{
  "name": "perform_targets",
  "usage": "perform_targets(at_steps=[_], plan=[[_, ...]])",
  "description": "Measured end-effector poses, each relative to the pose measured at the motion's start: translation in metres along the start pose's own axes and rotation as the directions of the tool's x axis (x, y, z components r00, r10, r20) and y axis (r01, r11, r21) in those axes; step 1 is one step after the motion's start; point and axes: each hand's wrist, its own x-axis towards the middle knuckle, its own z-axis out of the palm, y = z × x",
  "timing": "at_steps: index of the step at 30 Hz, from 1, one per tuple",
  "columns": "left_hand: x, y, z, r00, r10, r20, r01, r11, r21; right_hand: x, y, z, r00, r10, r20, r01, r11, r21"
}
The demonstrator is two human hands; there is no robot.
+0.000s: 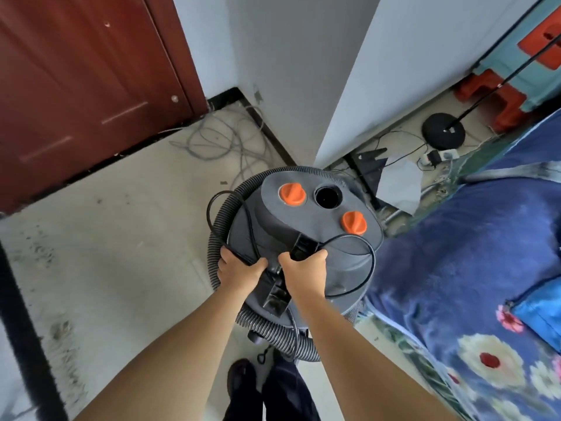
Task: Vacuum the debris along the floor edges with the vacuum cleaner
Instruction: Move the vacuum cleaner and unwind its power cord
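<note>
Gripping the vacuum handle with both hands, left also pinching cord, right curled tight, needing level lifting.

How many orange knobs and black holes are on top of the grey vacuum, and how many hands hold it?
Round orange plastic knobs: 2
Round black holes: 1
Hands gripping the vacuum top: 2, left hand, right hand
Total: 5

A round grey plastic canister vacuum cleaner stands upright on the pale tiled floor — two orange knobs and an open black port on its lid. Its ribbed grey hose coils around the body — a thin black power cord loops over the top.
</note>
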Motion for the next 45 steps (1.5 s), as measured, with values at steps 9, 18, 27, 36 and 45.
perform_targets(at_steps=[9,18,27,36,45], plan=[[-0.057,-0.1,0.002,0.985,-0.15,-0.09,0.135,0.978,-0.157,-0.056,0.057,0.002,0.981,-0.103,0.167,0.138,0.968,-0.211],[-0.138,-0.175,0.046,0.947,-0.279,-0.158,0.219,0.923,-0.317,-0.104,0.124,-0.04,0.928,-0.135,0.347,0.243,0.925,-0.292],[-0.225,-0.266,0.087,0.918,-0.356,-0.175,0.261,0.874,-0.41,-0.173,0.216,-0.083,0.903,-0.133,0.408,0.278,0.906,-0.318],[-0.314,-0.343,0.133,0.911,-0.377,-0.166,0.273,0.854,-0.443,-0.229,0.308,-0.136,0.894,-0.113,0.434,0.285,0.89,-0.356],[-0.403,-0.396,0.199,0.884,-0.435,-0.17,0.282,0.787,-0.548,-0.26,0.388,-0.204,0.824,-0.178,0.538,0.41,0.842,-0.351]])
